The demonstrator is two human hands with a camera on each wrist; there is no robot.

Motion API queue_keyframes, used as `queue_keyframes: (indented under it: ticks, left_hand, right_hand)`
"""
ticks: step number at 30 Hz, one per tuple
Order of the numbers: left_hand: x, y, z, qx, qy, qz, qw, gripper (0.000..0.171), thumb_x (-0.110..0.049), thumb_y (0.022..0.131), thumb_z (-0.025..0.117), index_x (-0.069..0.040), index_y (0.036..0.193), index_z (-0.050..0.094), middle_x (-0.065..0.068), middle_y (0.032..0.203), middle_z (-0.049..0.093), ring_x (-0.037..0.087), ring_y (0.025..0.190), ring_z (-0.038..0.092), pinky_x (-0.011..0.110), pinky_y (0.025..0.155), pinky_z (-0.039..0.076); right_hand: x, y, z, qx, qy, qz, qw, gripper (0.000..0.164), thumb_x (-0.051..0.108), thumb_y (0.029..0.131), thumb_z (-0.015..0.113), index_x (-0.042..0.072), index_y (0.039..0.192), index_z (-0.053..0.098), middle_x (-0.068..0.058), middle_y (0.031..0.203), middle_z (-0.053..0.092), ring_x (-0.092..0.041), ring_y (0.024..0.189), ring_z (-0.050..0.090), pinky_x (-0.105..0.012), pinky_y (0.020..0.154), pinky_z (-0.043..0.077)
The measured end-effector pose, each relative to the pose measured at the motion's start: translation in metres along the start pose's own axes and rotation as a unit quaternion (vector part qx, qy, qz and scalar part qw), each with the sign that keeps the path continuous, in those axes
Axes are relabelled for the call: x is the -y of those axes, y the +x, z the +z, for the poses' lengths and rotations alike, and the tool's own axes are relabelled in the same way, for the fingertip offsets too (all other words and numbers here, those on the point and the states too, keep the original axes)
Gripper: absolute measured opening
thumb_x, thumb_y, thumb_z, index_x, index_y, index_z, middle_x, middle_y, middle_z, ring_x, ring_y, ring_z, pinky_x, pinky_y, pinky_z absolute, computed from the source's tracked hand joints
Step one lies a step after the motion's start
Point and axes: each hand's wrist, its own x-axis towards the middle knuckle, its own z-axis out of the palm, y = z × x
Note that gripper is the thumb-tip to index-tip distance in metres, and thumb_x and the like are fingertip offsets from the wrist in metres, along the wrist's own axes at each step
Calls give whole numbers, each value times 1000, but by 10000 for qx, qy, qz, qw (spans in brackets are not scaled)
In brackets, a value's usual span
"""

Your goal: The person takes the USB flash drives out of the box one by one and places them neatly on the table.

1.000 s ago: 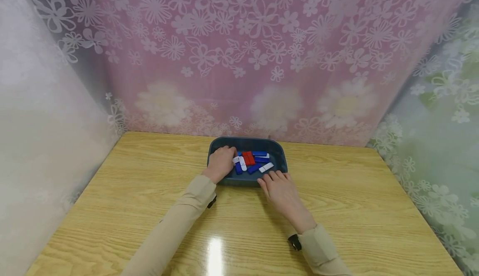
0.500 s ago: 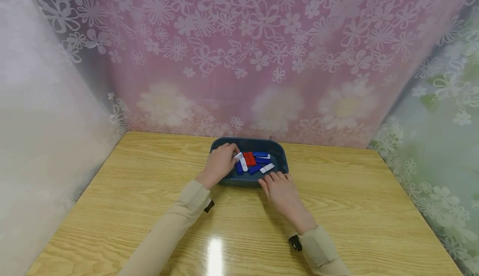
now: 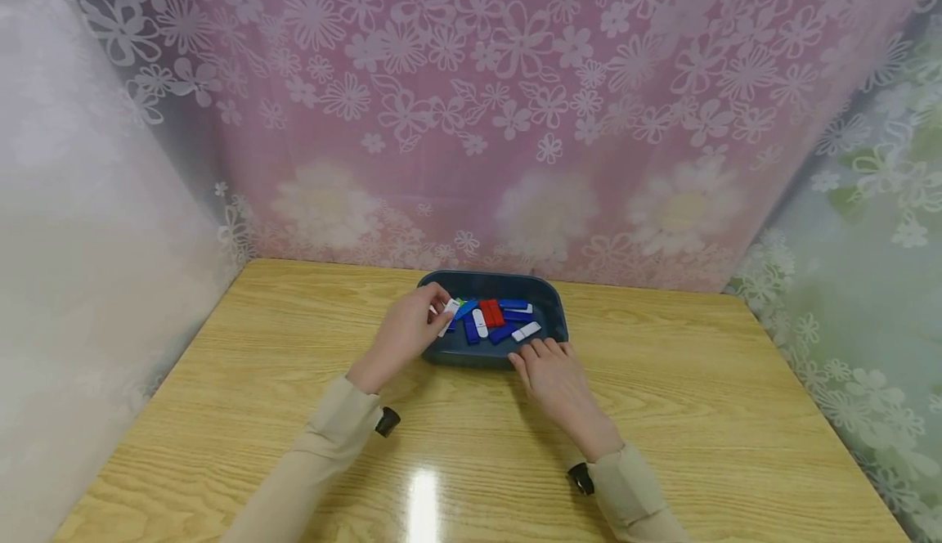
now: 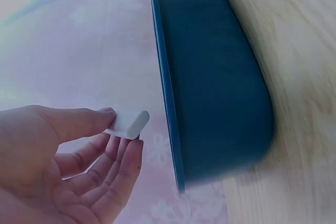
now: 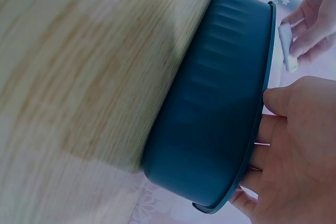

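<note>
Left hand has drawn back toward the left end of the dark blue tray over the last half second. It pinches a white stick, probably a USB flash drive, between thumb and fingertips; both wrist views put it above rim level. I read it as free of the pile.

Shift of the hand has bared a bright blue stick just beside it, plus a sliver of something green, too small for me to name.

Right hand unchanged: fingers hooked over the near rim, thumb against it. Fingertips go out of my sight behind the rim. I take it as steadying the tray, which sits on the wood-grain counter.

Remaining pieces lie in the tray: red sticks side by side mid-pile, a white capped stick against their left, another white stick toward the right, darker blue ones among them.

For the work, as I judge it: one piece in hand, most still down, left end now easier to see.
</note>
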Motion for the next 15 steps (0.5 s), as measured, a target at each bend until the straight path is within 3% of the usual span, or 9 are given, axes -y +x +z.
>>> queue_keyframes:
  ticks: [9,15]
  left_hand:
    - [25,-22,-16,-185,88,-42,9998,28,-12,95,71,-6,121,64,5,87,67,21,79,68,37,71,57]
    - [43,-36,-21,-203,75,-252,9994,24,-10,94,72,-9,117,68,4,85,67,19,77,67,36,69,56]
  right_hand:
    - [1,0,0,-5,-28,8,10000,27,27,103,58,5,88,66,-8,85,64,-30,86,59,-42,76,43]
    - [2,-1,-1,-54,-54,-46,10000,26,27,102,59,6,89,67,-8,85,65,-30,84,59,-40,73,41]
